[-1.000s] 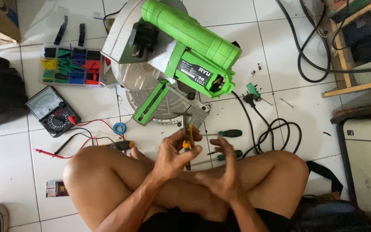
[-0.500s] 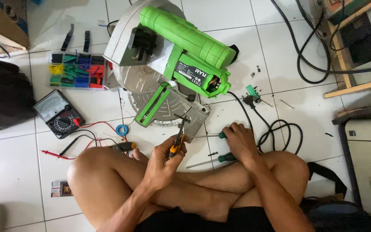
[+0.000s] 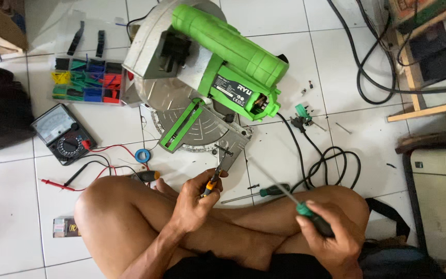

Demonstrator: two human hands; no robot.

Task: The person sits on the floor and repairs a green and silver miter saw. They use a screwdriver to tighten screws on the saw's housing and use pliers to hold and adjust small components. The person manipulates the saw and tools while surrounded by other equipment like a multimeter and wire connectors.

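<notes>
We've got the left hand (image 3: 194, 204) closed around yellow-handled pliers (image 3: 213, 180) at lower centre of the frame, nose touching the front edge of the miter saw (image 3: 207, 88), gripping some small part we can't make out. The right hand (image 3: 331, 240), lower right, is wrapped shut on a green-handled screwdriver (image 3: 285, 194), its thin shaft slanting up toward the same spot. Both tools look light, stiff and steel, best held by the grips, as we do; that shaft could flex or slip off. The saw itself looks heavy and rigid. A second screwdriver (image 3: 264, 192) lies by our knee. Left of centre sit a multimeter (image 3: 60, 133) and a sorted parts box (image 3: 86, 85), black cable (image 3: 331, 165) coiled to the right, all on smooth white floor tiles (image 3: 6, 206).
</notes>
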